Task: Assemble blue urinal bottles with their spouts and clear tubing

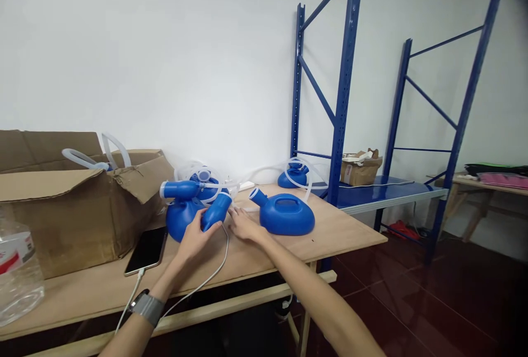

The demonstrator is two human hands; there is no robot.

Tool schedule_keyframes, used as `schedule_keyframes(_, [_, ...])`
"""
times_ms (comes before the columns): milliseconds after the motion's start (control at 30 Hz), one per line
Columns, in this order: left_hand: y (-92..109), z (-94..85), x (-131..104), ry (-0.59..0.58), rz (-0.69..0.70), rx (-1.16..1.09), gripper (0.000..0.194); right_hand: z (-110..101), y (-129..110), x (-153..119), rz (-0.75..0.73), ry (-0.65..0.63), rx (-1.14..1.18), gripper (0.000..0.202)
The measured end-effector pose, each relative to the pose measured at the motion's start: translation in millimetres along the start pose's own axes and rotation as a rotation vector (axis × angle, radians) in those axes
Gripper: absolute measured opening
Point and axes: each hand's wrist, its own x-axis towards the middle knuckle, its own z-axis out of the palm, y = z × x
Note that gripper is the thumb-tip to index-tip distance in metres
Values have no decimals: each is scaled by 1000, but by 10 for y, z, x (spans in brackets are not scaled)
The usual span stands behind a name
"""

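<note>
My left hand [197,236] is wrapped round a blue cylindrical piece [217,211] with a pale rim, tilted up to the right. Just right of it, my right hand [245,225] reaches over the wooden table [330,236], its fingers by the clear tubing and partly hidden. Whether it grips anything is unclear. Behind my left hand stands a blue bottle [178,219] with another blue cylinder [180,190] above it. Coiled clear tubing [193,169] lies behind these. A blue handled bottle [287,215] sits right of my right hand.
At left are an open cardboard box [78,225], a clear water bottle [20,285] and a phone [146,251] with a white cable. A smaller blue bottle [292,177] stands at the back. Blue metal shelving [344,87] rises beyond the table's right side.
</note>
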Motion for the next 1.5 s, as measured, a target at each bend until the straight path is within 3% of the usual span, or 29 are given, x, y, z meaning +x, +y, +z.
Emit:
schedule_keyframes(133, [-116,53,-54,-18,46,-14,72,174,-12,233,75,51,73,41])
schedule_keyframes(267, [-157,65,-81,-29,102,28,71,41,123,193,-5,78,181,25])
schedule_keyframes(333, [-158,66,-82,-10,124,69,71,-89,194,133,-40,120,369,30])
schedule_keyframes(467, [-174,67,-108,35,190,155,69,-331,260,-6,3,268,964,49])
schedule_keyframes(533, [-182,69,-139,40,250,193,68,-406,241,-49,33,353,1077,56])
schedule_keyframes(633, [-168,69,-196,9,361,228,67,-443,162,-46,33,433,1077,55])
schedule_keyframes(867, [-146,55,-250,17,528,239,63,-367,-26,48,-52,358,838,31])
schedule_keyframes(1033, [-158,80,-260,76,592,302,60,-497,-86,-24,-108,359,812,25])
schedule_keyframes(1133, [-160,99,-275,118,627,345,60,-573,-125,-94,-119,194,930,30])
schedule_keyframes(1233, [-199,113,-277,119,665,390,59,-540,-168,-163,-34,77,1041,42])
schedule_keyframes(1500, [-383,182,-217,146,758,419,55,-277,-194,-248,66,144,1023,53])
